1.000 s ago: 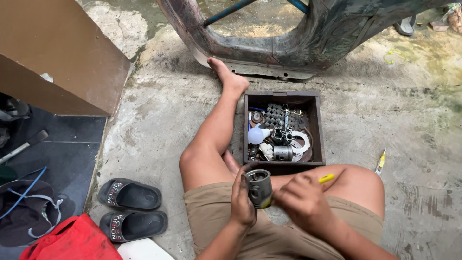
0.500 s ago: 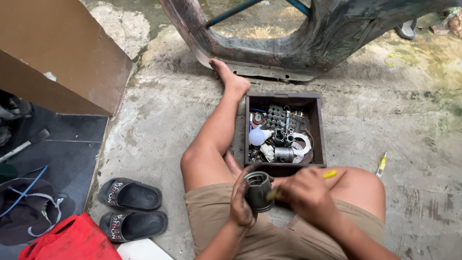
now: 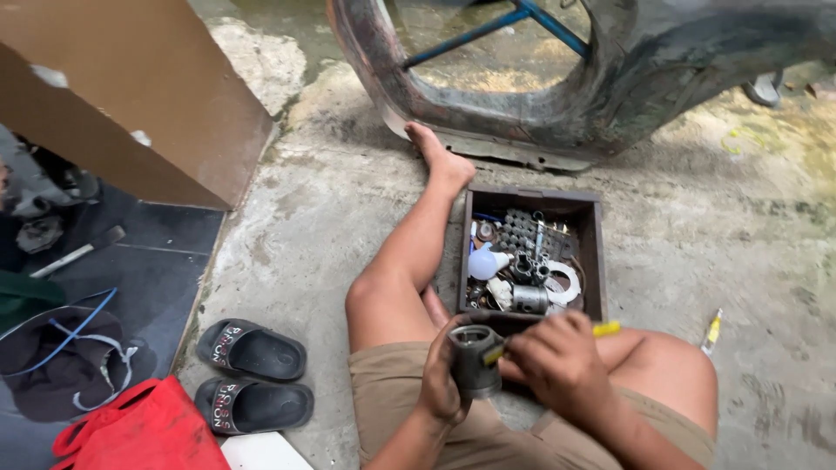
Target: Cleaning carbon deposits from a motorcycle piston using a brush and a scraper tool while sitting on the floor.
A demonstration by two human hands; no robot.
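I sit on a concrete floor with bare legs around a dark wooden box (image 3: 595,252). My left hand (image 3: 437,383) grips a dark, greasy metal cylinder (image 3: 475,359) over my lap. My right hand (image 3: 557,364) holds a thin yellow-handled tool (image 3: 601,330), its tip at the cylinder's rim. The box holds several metal parts, a white bulb (image 3: 484,262) and a white ring (image 3: 563,283).
A worn vehicle body shell (image 3: 557,113) stands just past my foot (image 3: 440,161). A pair of black sandals (image 3: 252,376) and a red bag (image 3: 144,433) lie at the left, beside a brown panel (image 3: 131,96). A small yellow tube (image 3: 712,331) lies at the right.
My right hand has shifted slightly left, bringing the yellow tool's tip to the cylinder. The cylinder stays in my left hand.
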